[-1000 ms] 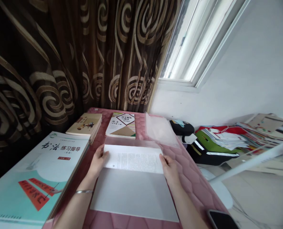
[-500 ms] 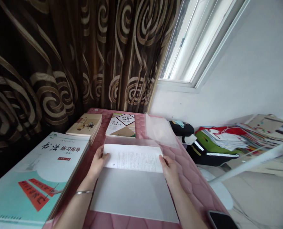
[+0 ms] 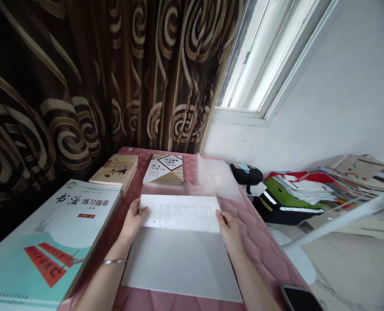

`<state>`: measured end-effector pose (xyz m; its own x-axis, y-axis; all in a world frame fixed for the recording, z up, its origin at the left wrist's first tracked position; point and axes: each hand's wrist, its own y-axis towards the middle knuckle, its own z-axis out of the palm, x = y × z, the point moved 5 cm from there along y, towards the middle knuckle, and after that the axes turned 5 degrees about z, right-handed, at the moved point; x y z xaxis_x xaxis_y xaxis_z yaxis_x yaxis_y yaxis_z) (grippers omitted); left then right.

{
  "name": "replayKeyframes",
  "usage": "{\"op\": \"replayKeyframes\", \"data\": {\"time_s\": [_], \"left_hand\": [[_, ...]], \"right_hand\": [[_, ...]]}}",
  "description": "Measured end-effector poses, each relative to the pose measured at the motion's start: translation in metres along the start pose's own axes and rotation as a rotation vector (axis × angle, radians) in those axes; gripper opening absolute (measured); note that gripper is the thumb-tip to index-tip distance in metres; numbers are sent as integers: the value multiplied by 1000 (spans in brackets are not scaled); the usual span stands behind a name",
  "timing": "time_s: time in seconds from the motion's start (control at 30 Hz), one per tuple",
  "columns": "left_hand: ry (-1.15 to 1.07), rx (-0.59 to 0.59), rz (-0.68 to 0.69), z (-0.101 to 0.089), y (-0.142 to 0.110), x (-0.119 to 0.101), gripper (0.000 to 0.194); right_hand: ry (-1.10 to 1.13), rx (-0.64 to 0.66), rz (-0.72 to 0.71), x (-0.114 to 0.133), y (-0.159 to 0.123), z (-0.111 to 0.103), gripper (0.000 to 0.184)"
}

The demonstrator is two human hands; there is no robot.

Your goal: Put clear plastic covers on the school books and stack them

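Between my two hands lies an open book (image 3: 182,214), its printed page showing at the top. A plain pale grey-white cover or sheet (image 3: 182,263) spreads below that page toward me. My left hand (image 3: 135,217) grips the page side's left edge, thumb on top. On the right edge, my right hand (image 3: 228,224) pinches it the same way, its other fingers underneath and partly hidden. A clear plastic sheet (image 3: 166,190) shows just beyond the book's far edge.
A stack of large books (image 3: 49,233) stands at the left, with brown booklets (image 3: 115,169) behind. Another book (image 3: 164,168) and translucent plastic covers (image 3: 216,175) lie at the back of the pink padded table (image 3: 259,233). A phone (image 3: 300,299) and a white lamp (image 3: 341,222) are at right.
The far edge of the book's page has shifted very slightly. Both hands keep the same hold, and everything else looks unchanged.
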<state>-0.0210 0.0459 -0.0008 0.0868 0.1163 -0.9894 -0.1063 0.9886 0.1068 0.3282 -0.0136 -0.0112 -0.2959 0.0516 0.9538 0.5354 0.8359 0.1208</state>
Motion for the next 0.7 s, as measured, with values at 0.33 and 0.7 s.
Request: {"op": "replayKeyframes", "data": {"time_s": [0.33,0.7], "left_hand": [[5,-41,56,2,3,1,51],[2,-22,36,3,-2,-3,48]], "right_hand": [[98,28,12,6,-3,-1,47],[118,42,40,12,-7,-1,44]]}}
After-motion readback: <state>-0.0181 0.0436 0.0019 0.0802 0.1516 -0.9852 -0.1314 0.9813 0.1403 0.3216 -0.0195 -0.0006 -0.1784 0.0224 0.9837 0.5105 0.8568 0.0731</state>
